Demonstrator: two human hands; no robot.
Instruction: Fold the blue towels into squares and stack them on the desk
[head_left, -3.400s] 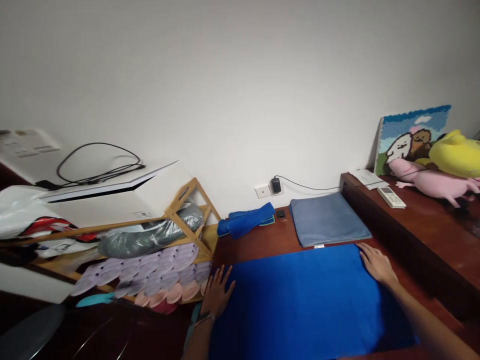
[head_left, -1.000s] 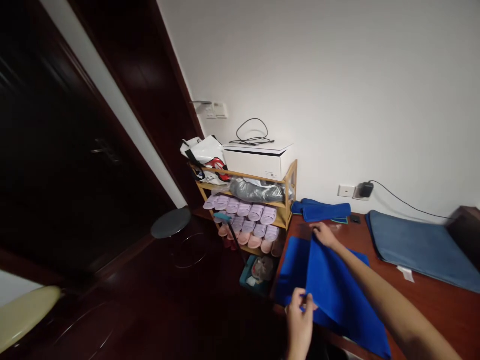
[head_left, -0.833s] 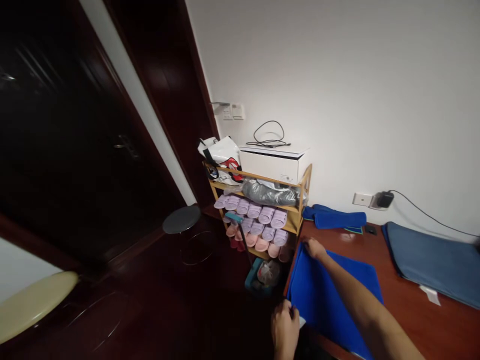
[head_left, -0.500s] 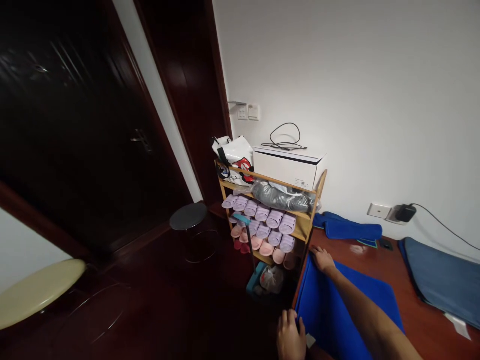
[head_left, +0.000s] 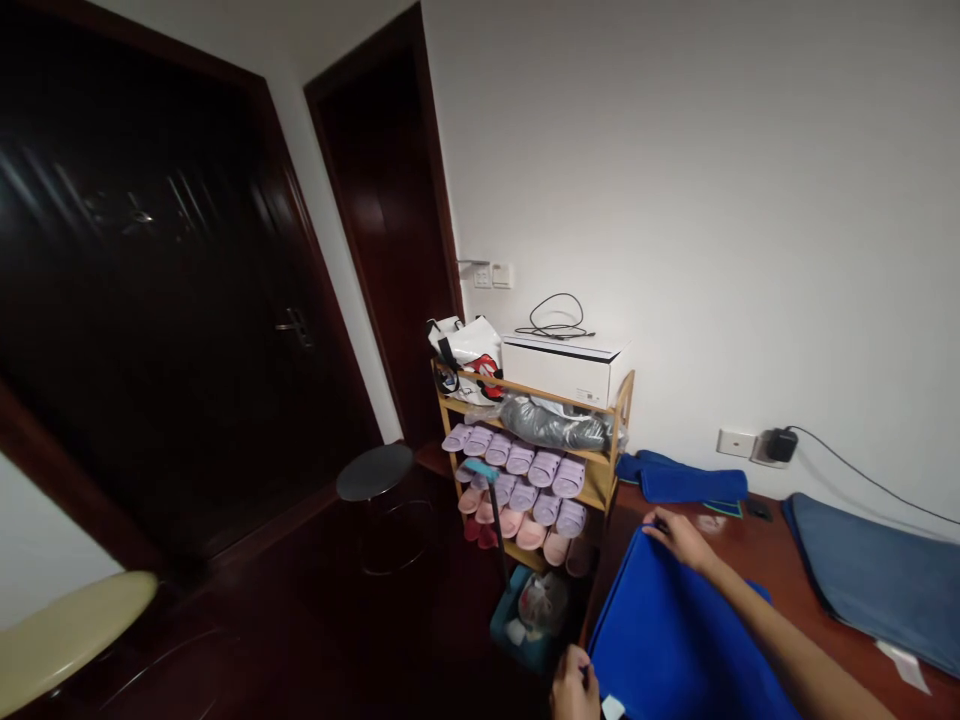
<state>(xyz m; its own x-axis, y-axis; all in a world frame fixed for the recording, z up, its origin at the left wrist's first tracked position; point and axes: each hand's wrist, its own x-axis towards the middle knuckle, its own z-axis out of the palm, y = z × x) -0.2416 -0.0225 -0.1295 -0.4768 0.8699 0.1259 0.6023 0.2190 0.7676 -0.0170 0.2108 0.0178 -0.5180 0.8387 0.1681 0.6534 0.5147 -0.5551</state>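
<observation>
Pinches the far corner of the blue cloth [head_left: 667,625] between thumb and fingertips of the right hand [head_left: 675,538], rather than apparently laying the fingers over that corner, as half a second ago. Curls the fingers of the left hand [head_left: 576,685] around the near corner, just beside a white tag [head_left: 613,708]. Holds one edge nearly straight between both hands, above the table [head_left: 814,610]. Brings that edge inward from the table's border, seemingly lifted a little, instead of leaving it along the border. Suggests a change from settling the edge to picking it up, apparently with doubled layers; cannot tell how many. Leaves untouched the smaller blue cloths [head_left: 694,484] just beyond the right hand, and the grey-blue cloth [head_left: 877,565] to the right of that hand. Shows the wooden rack [head_left: 598,482] beyond the left hand, well apart from the fingers.
</observation>
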